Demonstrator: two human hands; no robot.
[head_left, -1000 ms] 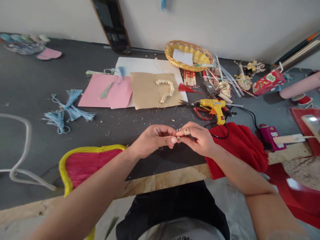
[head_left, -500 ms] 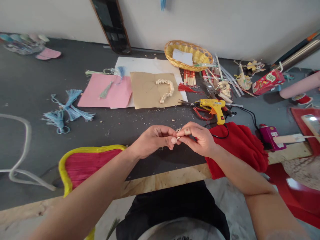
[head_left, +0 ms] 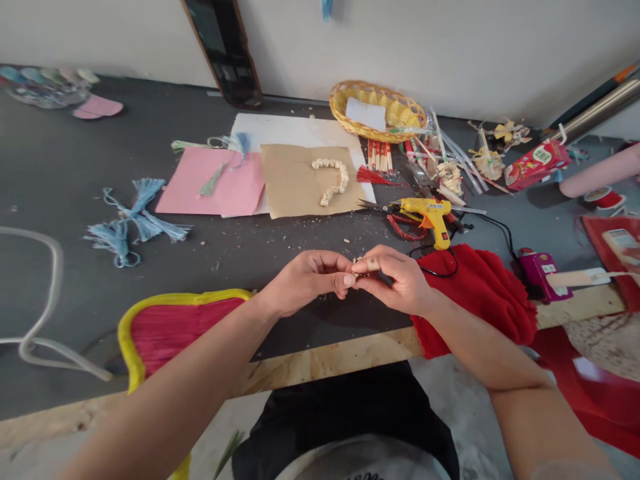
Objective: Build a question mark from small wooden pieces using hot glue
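Observation:
Over the near part of the dark table, my left hand (head_left: 313, 281) and my right hand (head_left: 397, 277) meet fingertip to fingertip. Both are closed in a pinch on a small cluster of pale pieces (head_left: 357, 259), mostly hidden by the fingers. My right hand has a tan bandage (head_left: 373, 264) round one finger. Beyond them, a curved row of similar cream pieces (head_left: 344, 177) lies on brown paper (head_left: 290, 190). A yellow glue gun (head_left: 430, 213) rests right of it, beside dark-bladed scissors (head_left: 373, 205).
Red cloth (head_left: 475, 293) lies under my right forearm, and a yellow-edged red pad (head_left: 185, 327) by my left. Blue tassels (head_left: 137, 220) and pink paper (head_left: 200, 180) are at left. A wicker basket (head_left: 345, 120) stands by the wall; a red drink carton (head_left: 537, 163) is at right.
The fingers of my right hand have shifted slightly left, closer to my left fingertips, covering more of the pale cluster. My left hand stays almost still.

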